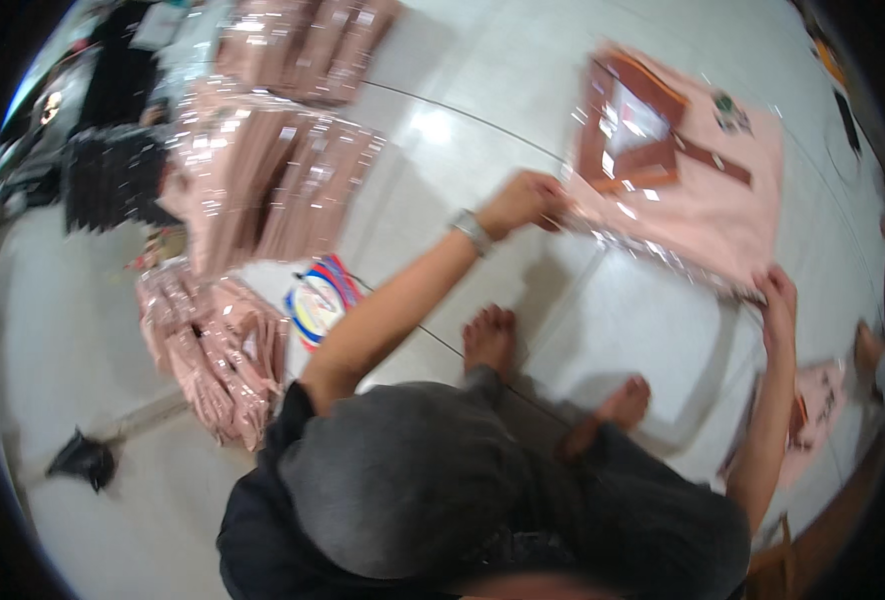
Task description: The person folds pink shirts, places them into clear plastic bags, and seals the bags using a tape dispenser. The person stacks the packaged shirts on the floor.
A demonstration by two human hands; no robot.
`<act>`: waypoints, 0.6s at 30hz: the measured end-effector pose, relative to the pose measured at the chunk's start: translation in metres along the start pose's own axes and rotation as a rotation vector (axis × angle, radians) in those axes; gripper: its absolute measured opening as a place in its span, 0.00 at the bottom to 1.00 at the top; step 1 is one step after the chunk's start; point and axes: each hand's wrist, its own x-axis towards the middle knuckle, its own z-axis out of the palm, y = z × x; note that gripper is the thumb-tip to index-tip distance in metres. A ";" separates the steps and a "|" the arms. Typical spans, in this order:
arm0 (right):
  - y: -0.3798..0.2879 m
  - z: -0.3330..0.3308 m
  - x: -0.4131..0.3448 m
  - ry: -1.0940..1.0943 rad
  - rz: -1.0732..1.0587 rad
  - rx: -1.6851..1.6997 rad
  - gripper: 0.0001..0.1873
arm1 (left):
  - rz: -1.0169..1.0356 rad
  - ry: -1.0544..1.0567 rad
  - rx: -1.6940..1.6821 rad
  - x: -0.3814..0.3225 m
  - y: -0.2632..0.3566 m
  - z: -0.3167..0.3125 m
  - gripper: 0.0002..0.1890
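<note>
A folded pink collared shirt (pixel 712 195) in a clear plastic bag (pixel 652 251) is stretched between my hands. Its collar and placket are brown, and an emblem marks the chest. My left hand (pixel 529 201), with a metal watch on the wrist, pinches one corner of the bag's near edge. At the other corner, my right hand (pixel 776 300) grips the same edge. The fingertips of both hands are partly hidden or blurred. Beneath the right forearm, another pink folded garment (pixel 817 420) lies on the tiled floor.
Stacks of bagged pink shirts (pixel 285 180) stand on the left, with a looser pile of bagged pink garments (pixel 217 352) nearer me. A printed packet (pixel 322 300) lies beside them. Dark bagged garments (pixel 116 176) and a black plastic bag (pixel 86 459) are farther left. Another person's foot (pixel 870 345) shows at right.
</note>
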 end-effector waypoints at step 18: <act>-0.005 0.014 -0.012 -0.066 0.002 -0.002 0.09 | -0.059 -0.037 0.225 -0.016 0.018 0.004 0.11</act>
